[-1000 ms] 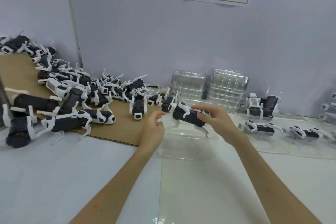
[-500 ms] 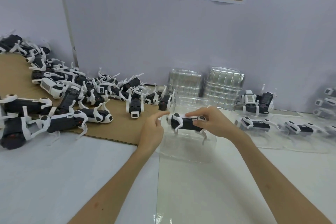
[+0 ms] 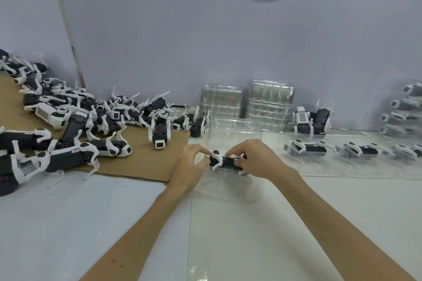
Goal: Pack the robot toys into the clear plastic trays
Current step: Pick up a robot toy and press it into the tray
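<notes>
Fingers (image 3: pixel 239 147), left hand (image 3: pixel 189 166) and right hand (image 3: pixel 260 162), pinch robot toy (image 3: pixel 225 162) in clear tray (image 3: pixel 228 189).

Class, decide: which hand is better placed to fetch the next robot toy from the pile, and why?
Probably left. The left hand lies beside the pile on the cardboard; the right hand, gripping the toy, is farther off.

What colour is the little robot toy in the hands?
Black body with white legs: the robot toy, best seen in the head view.
</notes>
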`<state>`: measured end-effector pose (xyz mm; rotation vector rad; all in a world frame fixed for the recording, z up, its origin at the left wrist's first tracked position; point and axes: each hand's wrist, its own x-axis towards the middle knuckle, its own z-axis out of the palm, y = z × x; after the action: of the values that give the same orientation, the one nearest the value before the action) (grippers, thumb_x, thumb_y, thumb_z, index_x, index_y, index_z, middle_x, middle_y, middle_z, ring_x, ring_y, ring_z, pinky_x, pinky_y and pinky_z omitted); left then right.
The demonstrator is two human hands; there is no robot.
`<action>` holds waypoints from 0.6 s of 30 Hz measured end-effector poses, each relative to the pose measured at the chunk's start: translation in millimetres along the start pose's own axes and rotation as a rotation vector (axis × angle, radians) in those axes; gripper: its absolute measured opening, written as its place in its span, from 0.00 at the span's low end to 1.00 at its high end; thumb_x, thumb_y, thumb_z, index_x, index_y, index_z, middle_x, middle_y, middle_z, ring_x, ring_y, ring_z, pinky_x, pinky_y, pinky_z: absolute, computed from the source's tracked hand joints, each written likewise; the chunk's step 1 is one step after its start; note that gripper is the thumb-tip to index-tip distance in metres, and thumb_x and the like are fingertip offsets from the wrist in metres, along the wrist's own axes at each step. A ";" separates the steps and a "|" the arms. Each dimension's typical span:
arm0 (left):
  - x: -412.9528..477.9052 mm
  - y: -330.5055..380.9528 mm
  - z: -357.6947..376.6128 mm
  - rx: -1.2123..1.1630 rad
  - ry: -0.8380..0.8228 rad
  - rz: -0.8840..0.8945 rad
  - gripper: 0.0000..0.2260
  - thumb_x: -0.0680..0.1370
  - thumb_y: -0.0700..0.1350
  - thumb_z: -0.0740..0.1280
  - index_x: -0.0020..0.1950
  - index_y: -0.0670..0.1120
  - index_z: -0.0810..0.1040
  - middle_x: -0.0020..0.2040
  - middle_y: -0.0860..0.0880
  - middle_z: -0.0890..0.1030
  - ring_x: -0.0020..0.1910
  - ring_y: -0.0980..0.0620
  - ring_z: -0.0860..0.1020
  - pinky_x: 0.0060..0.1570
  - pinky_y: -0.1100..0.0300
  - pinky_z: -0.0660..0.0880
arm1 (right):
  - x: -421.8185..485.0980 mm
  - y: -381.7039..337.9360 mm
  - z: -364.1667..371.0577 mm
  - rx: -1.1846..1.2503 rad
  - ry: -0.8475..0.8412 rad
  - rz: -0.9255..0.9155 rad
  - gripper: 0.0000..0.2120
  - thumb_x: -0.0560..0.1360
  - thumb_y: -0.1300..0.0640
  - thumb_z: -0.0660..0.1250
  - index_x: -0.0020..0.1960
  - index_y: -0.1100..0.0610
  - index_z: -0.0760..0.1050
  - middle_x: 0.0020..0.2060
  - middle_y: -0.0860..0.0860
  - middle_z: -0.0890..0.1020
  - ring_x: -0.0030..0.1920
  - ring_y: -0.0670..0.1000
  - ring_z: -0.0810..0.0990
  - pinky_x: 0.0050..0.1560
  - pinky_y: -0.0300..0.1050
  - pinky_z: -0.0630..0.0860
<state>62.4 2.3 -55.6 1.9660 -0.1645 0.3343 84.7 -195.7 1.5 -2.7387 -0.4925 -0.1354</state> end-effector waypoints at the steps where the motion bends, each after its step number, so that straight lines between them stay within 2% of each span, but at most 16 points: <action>1: -0.7 0.4 1.0 0.012 0.017 0.048 0.08 0.78 0.42 0.68 0.53 0.56 0.78 0.62 0.56 0.72 0.61 0.59 0.71 0.51 0.71 0.64 | -2.1 -3.4 -1.9 -0.014 -0.001 0.017 0.16 0.76 0.61 0.70 0.59 0.44 0.82 0.57 0.47 0.83 0.51 0.48 0.79 0.47 0.40 0.72; 4: -2.1 4.5 2.0 0.023 0.011 0.166 0.12 0.79 0.40 0.65 0.58 0.55 0.78 0.68 0.57 0.71 0.67 0.60 0.68 0.61 0.65 0.63 | -10.3 -21.3 -6.7 -0.213 0.016 0.033 0.17 0.75 0.59 0.68 0.61 0.45 0.79 0.58 0.47 0.81 0.56 0.50 0.77 0.52 0.43 0.66; 6: -6.3 7.5 5.0 0.040 -0.021 0.175 0.12 0.79 0.48 0.60 0.60 0.56 0.78 0.63 0.60 0.77 0.65 0.59 0.71 0.62 0.60 0.67 | -17.6 -39.3 -2.2 -0.216 0.109 -0.035 0.19 0.76 0.57 0.66 0.65 0.46 0.76 0.61 0.47 0.78 0.59 0.52 0.76 0.56 0.47 0.64; 9: -10.4 17.1 6.5 -0.187 0.091 0.118 0.14 0.80 0.50 0.57 0.62 0.55 0.78 0.55 0.58 0.82 0.56 0.59 0.80 0.56 0.56 0.75 | -30.3 -67.4 7.5 -0.032 0.094 -0.118 0.20 0.80 0.53 0.59 0.71 0.44 0.69 0.70 0.46 0.72 0.61 0.53 0.77 0.58 0.50 0.67; 11: -10.6 21.7 3.2 -0.364 0.182 0.042 0.12 0.84 0.45 0.57 0.61 0.54 0.78 0.54 0.53 0.84 0.48 0.54 0.84 0.44 0.56 0.80 | -37.7 -72.1 16.2 -0.117 0.002 -0.096 0.20 0.82 0.46 0.57 0.74 0.45 0.65 0.76 0.49 0.65 0.69 0.54 0.71 0.65 0.54 0.65; 13: -10.1 23.9 -2.1 -0.452 0.230 -0.026 0.12 0.84 0.41 0.56 0.59 0.52 0.77 0.53 0.49 0.83 0.40 0.48 0.85 0.35 0.56 0.80 | -47.2 -67.3 22.5 -0.212 -0.062 -0.064 0.22 0.83 0.46 0.55 0.76 0.46 0.63 0.79 0.51 0.59 0.76 0.54 0.62 0.72 0.56 0.59; 15: -9.6 23.6 -2.9 -0.438 0.249 -0.053 0.11 0.83 0.40 0.56 0.57 0.50 0.76 0.55 0.49 0.82 0.36 0.45 0.85 0.34 0.53 0.80 | -58.4 -57.7 23.1 -0.222 -0.053 -0.042 0.21 0.83 0.49 0.54 0.76 0.46 0.63 0.80 0.50 0.56 0.77 0.53 0.60 0.74 0.54 0.55; 18: -10.4 23.8 2.6 -0.394 0.245 -0.053 0.12 0.83 0.39 0.56 0.53 0.52 0.76 0.57 0.50 0.80 0.35 0.45 0.85 0.35 0.52 0.77 | -77.2 -37.1 13.7 -0.207 -0.030 0.014 0.21 0.83 0.51 0.55 0.76 0.46 0.65 0.80 0.48 0.55 0.77 0.52 0.61 0.75 0.51 0.53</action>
<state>46.6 -10.2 -39.0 1.5241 -0.0164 0.4664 -0.2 -182.9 -11.1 -2.9497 -0.4918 -0.1490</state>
